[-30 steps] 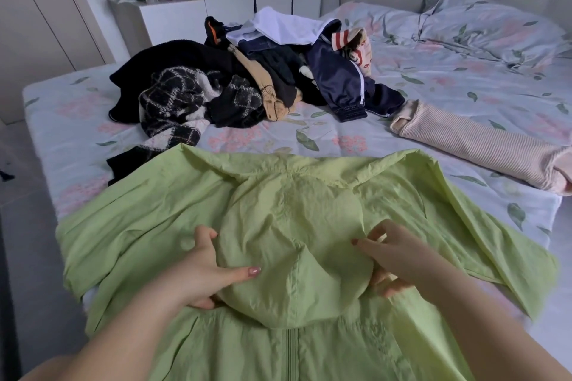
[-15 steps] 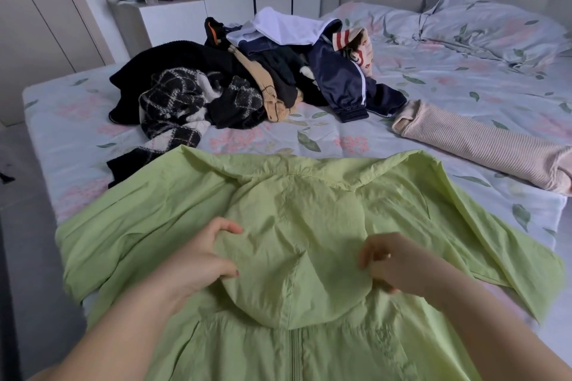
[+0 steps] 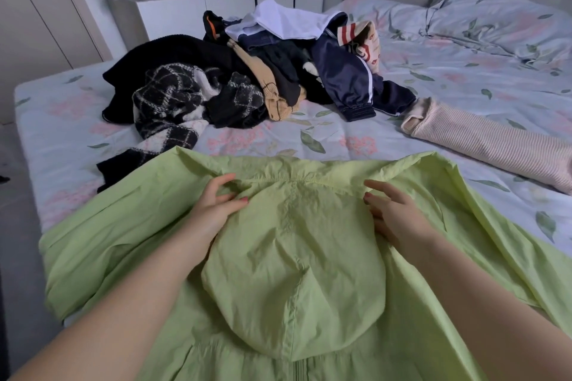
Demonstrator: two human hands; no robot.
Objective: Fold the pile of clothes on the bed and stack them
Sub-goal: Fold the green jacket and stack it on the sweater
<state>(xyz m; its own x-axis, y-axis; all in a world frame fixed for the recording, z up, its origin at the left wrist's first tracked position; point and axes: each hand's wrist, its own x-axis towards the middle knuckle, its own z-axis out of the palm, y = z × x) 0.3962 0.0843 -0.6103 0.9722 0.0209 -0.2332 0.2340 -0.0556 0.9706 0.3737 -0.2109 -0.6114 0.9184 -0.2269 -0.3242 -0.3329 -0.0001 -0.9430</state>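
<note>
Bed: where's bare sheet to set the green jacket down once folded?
Free: the strip between the clothes pile and the green jacket; the wide stretch between pink striped garment and pillow. Crowded: centre-left, under the pile; near edge, under the jacket.

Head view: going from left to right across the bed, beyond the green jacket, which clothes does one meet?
Beyond the green jacket: black-and-white checked knit → tan garment → navy jacket with white stripes → folded pink striped garment.
</note>
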